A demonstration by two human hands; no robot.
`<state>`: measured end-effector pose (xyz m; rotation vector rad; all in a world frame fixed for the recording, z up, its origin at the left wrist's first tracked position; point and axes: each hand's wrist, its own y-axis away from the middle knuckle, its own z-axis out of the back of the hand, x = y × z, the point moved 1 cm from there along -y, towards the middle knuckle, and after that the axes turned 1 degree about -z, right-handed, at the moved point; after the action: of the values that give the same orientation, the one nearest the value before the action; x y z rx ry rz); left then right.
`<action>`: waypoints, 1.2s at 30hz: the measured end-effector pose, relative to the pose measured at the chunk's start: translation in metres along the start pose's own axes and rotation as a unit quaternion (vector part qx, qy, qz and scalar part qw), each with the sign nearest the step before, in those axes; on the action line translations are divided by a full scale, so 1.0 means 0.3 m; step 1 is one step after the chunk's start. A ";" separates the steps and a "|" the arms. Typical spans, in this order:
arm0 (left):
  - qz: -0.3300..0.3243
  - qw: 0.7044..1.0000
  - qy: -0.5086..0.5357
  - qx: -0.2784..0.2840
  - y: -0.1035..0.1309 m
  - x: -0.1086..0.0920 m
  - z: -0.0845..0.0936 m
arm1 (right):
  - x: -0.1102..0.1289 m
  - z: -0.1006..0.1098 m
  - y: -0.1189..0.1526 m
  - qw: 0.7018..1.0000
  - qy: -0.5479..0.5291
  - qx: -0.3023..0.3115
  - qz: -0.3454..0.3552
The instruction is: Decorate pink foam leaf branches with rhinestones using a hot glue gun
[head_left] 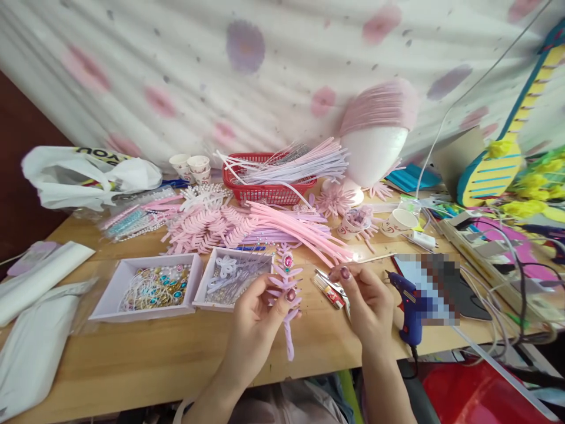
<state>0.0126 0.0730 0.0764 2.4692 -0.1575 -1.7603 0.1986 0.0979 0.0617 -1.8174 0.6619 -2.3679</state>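
Observation:
A lilac pipe-cleaner piece (289,335) with leaf-like side branches stands upright, a pink gem and a smaller teal gem near its top. My left hand (265,309) pinches it around the middle between thumb and fingers. To the right, my right hand (364,291) is closed, its thumb and fingertips together over the scissors' area; whatever lies between them is too small to name. Scissors (338,287) and a red-and-white lighter (332,296) rest on the table between the hands. A blue glue gun (410,306) lies right of my right hand.
Two white trays (99,305) (200,300) hold beads and small ornaments at the left. Pink pipe cleaners (300,229) and a red basket (265,193) are behind. A white head form (375,153), paper cups (399,221) and a power strip with cables (481,265) stand further right.

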 end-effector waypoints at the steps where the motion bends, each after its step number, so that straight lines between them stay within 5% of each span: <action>1: -0.001 1.000 0.003 -0.002 0.000 0.001 -0.003 | 0.001 0.006 -0.006 1.000 -0.005 -0.011 0.002; 6: 0.010 0.999 0.033 0.010 0.011 0.004 -0.025 | -0.001 0.021 -0.029 0.998 -0.024 -0.056 0.006; 13: 0.019 0.999 -0.036 0.026 0.029 -0.012 -0.042 | 0.026 0.038 -0.024 0.998 0.000 -0.022 0.064; 20: -0.120 0.979 -0.165 0.019 0.036 -0.007 -0.057 | 0.113 -0.016 0.042 0.994 0.027 -0.006 0.105; 28: -0.309 0.883 -0.352 -0.025 0.046 -0.003 -0.053 | 0.102 -0.045 0.054 0.996 0.031 0.002 0.080; 36: -0.403 0.794 -0.452 -0.058 0.040 0.010 -0.050 | 0.088 -0.067 0.066 0.998 0.013 0.005 0.062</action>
<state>0.0274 0.0610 0.0801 1.4153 1.0430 -3.0021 0.1684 0.0772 0.0739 -1.6921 0.7414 -2.3136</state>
